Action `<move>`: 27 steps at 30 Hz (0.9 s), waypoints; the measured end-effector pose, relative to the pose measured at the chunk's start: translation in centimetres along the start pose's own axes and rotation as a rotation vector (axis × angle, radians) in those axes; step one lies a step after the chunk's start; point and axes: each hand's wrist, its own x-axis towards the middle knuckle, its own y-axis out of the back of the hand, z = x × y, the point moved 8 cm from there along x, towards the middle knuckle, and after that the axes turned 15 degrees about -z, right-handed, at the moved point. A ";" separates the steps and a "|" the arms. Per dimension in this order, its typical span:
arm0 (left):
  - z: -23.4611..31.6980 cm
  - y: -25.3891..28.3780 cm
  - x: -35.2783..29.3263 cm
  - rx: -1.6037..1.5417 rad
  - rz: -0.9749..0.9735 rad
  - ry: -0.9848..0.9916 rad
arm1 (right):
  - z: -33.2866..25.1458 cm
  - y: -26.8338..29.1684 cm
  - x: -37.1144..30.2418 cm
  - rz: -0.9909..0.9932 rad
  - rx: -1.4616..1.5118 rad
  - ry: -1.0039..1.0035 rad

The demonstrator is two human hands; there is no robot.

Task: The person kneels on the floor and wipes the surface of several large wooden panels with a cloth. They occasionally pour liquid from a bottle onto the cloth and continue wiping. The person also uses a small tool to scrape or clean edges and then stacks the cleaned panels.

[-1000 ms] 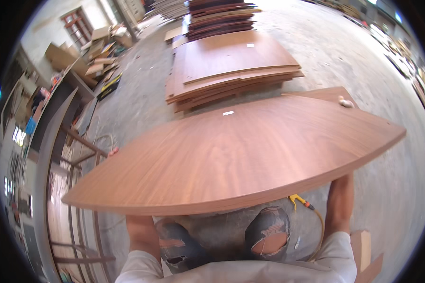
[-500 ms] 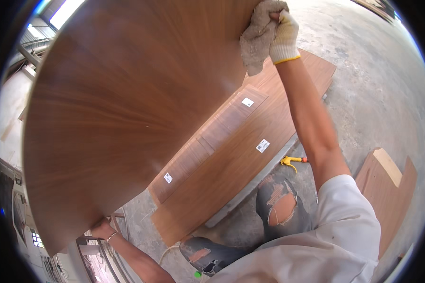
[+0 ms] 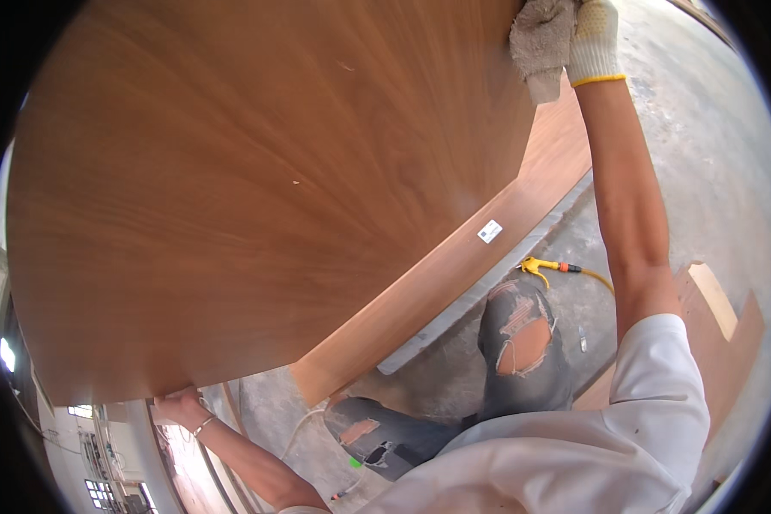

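Observation:
A large brown wood-grain panel [image 3: 265, 206] stands raised and tilted in front of me, filling the left and middle. My left hand [image 3: 178, 408], bare with a band at the wrist, grips its lower left edge; the fingertips are hidden behind the panel. At the panel's upper right edge is my right hand [image 3: 593, 41], in a white knit glove with a yellow cuff. It is closed on a grey-beige cloth [image 3: 542, 44], which lies against that edge. Beneath the panel, a long wooden board [image 3: 428, 265] with a white label [image 3: 489, 231] lies low down, partly covered.
A yellow air blow gun [image 3: 537, 267] with a hose lies on the concrete floor [image 3: 702, 163] near my knee. More wooden pieces [image 3: 728, 360] lie at the right. A pale hose [image 3: 304, 428] runs along the floor by my left leg. Racks and windows show at the lower left.
The panel has swung right and lower over the board, covering the wrapped piece that lay on it. My right hand and the cloth have moved right with its edge. My left hand has shifted slightly.

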 end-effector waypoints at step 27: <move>3.3 -8.2 5.4 0.462 -0.084 -0.399 | 6.4 19.5 -23.2 0.624 -0.428 -0.732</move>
